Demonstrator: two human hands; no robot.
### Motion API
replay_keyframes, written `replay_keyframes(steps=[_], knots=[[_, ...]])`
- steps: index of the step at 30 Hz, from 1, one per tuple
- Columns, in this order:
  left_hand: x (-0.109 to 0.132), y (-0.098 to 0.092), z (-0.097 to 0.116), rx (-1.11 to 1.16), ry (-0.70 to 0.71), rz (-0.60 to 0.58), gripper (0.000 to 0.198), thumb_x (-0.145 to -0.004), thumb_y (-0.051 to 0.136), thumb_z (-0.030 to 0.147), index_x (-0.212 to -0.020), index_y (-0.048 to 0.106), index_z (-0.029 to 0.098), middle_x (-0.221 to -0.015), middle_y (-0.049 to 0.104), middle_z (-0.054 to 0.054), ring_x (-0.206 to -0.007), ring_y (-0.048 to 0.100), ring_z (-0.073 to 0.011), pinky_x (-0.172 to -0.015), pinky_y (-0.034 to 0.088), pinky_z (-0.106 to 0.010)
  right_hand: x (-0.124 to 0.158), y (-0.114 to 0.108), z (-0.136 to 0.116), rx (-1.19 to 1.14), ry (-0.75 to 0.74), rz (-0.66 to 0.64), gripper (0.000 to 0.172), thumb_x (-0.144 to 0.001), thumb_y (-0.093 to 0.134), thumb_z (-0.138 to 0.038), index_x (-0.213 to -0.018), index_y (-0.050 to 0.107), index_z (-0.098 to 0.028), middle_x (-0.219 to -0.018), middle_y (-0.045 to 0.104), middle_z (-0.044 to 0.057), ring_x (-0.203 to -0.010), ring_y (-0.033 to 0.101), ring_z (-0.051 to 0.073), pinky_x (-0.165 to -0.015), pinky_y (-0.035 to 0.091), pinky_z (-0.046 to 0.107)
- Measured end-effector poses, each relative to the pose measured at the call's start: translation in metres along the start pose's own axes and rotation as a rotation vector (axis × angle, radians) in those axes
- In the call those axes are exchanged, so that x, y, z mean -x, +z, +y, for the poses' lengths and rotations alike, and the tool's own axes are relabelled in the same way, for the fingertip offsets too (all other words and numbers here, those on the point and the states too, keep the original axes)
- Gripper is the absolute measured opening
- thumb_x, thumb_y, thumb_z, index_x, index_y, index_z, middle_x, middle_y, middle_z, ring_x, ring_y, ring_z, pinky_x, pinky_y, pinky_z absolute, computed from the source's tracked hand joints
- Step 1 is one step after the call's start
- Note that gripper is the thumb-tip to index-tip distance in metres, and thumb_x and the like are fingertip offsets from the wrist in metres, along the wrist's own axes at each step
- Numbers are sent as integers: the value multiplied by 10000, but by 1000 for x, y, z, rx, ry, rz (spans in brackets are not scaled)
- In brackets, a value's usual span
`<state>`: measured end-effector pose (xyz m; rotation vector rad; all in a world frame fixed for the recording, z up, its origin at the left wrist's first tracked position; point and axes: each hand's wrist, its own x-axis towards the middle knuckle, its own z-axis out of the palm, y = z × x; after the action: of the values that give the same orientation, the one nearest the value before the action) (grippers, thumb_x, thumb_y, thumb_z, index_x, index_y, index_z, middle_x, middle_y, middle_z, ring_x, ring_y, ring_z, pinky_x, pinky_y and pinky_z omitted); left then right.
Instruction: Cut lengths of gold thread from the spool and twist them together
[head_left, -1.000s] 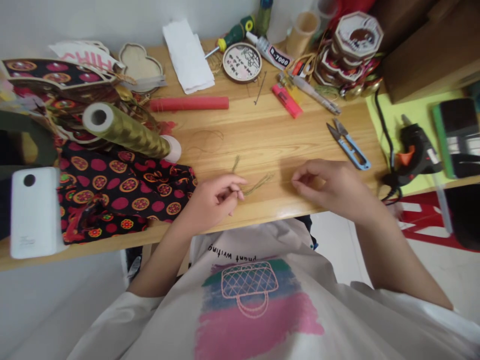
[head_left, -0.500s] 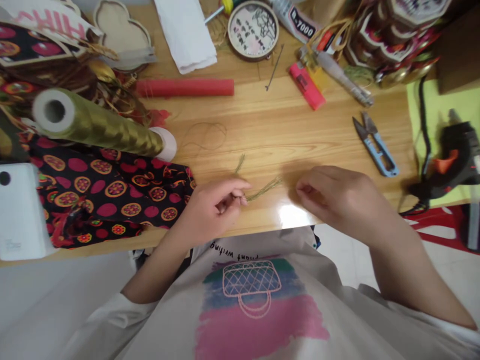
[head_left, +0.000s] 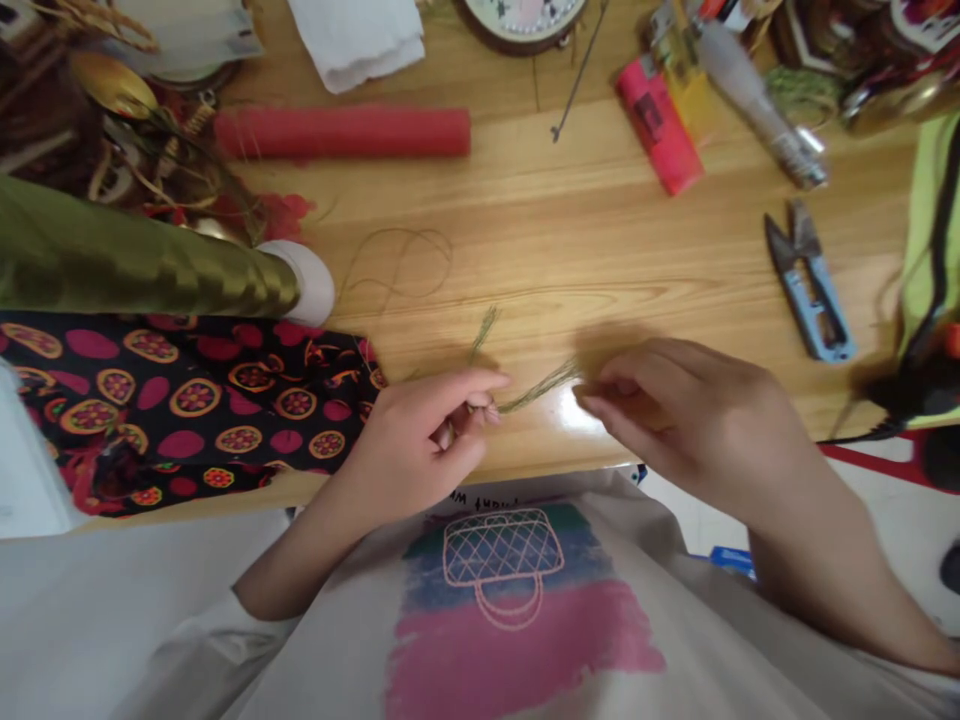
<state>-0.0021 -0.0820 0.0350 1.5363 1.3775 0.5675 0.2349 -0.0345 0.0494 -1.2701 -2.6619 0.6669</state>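
Note:
Between the thumb and fingers of my left hand (head_left: 424,440) is a small bundle of green threads (head_left: 541,388), pinched near the table's front edge. One end of the bundle points right, and a short tuft (head_left: 486,330) sticks up behind the fingers. My right hand (head_left: 686,430) hovers just right of the thread ends, its thumb and fingertips pressed together; what they hold, if anything, is too small to tell. A loose thin thread (head_left: 405,262) curls on the wooden table behind my left hand.
On the left, a green thread spool (head_left: 150,262) lies over patterned fabric (head_left: 225,400). A red roll (head_left: 345,132) is behind. Blue snips (head_left: 814,290), a pink lighter (head_left: 660,125) and a metal hook tool (head_left: 577,80) lie to the right and back.
The view has come closer to the table. My right hand has moved nearer the thread ends, its thumb now lower and further forward. My left hand keeps its pinch on the threads.

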Motion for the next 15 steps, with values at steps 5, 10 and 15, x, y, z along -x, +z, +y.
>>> replay_keyframes(steps=[5,10,15], knots=[[0,0,1,7,-15,-9,311,-779,508,75,-1041,615,205,-784,704,22,-491,556,-44,-469,436,-154,-1,5,-5,-69,156,35,106,-849,534,-240,-777,600,-198,-730,645,32,-656,582,165,-588,408,270],[-1,0,1,12,-8,0,315,-773,510,83,-1045,614,205,-785,709,12,-511,569,-57,-483,447,-162,-3,7,-8,-115,199,40,126,-840,515,-213,-743,596,-207,-715,631,34,-662,569,173,-591,400,280],[-1,1,-2,23,19,5,313,-765,515,73,-1038,615,188,-780,703,8,-519,571,-54,-491,443,-156,-6,11,-5,-56,91,23,146,-853,489,-210,-744,586,-190,-690,618,46,-670,556,189,-637,409,311]])
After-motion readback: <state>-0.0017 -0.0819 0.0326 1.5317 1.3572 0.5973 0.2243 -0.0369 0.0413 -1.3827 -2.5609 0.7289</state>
